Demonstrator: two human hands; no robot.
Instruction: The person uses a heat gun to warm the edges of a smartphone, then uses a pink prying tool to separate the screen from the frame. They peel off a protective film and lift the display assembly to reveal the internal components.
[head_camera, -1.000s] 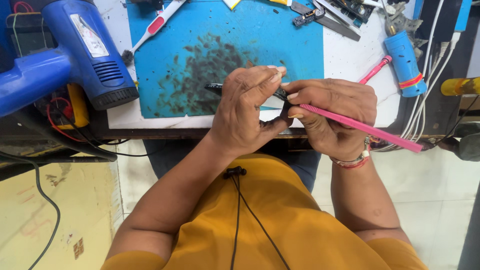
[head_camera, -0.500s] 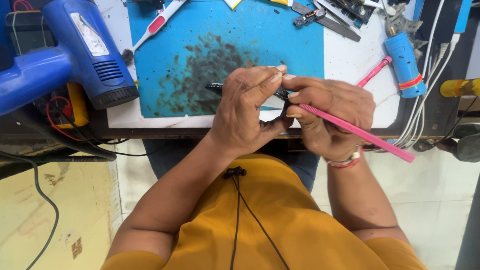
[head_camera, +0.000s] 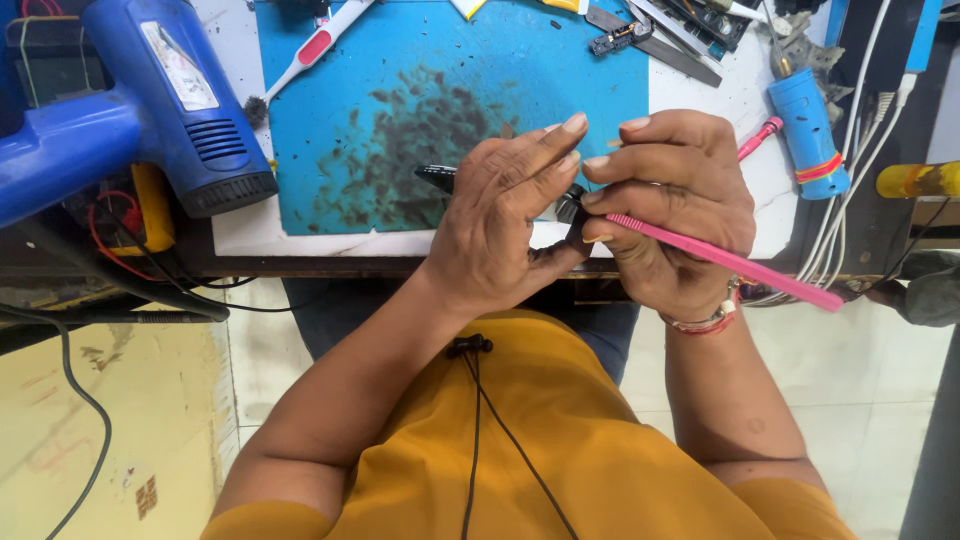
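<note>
My left hand (head_camera: 505, 215) is closed around a small black device (head_camera: 437, 177), of which only the dark end pokes out to the left. My right hand (head_camera: 672, 205) grips a long pink tool (head_camera: 740, 265), its working end meeting the black part (head_camera: 570, 207) between the two hands; the handle trails down to the right. Both hands hover over the near edge of a blue work mat (head_camera: 450, 100) stained with dark smudges. What the pink tool's tip looks like is hidden by my fingers.
A blue heat gun (head_camera: 140, 110) lies at the left. On the mat's far side are a white-and-red brush (head_camera: 310, 50), tweezers and small tools (head_camera: 650, 35). A blue cylinder with an orange band (head_camera: 808, 135), white cables (head_camera: 850, 200) and a yellow handle (head_camera: 915, 180) sit right.
Both hands have stayed over the mat's near edge; the pink tool's handle has shifted slightly. The grip on the black device is unchanged.
</note>
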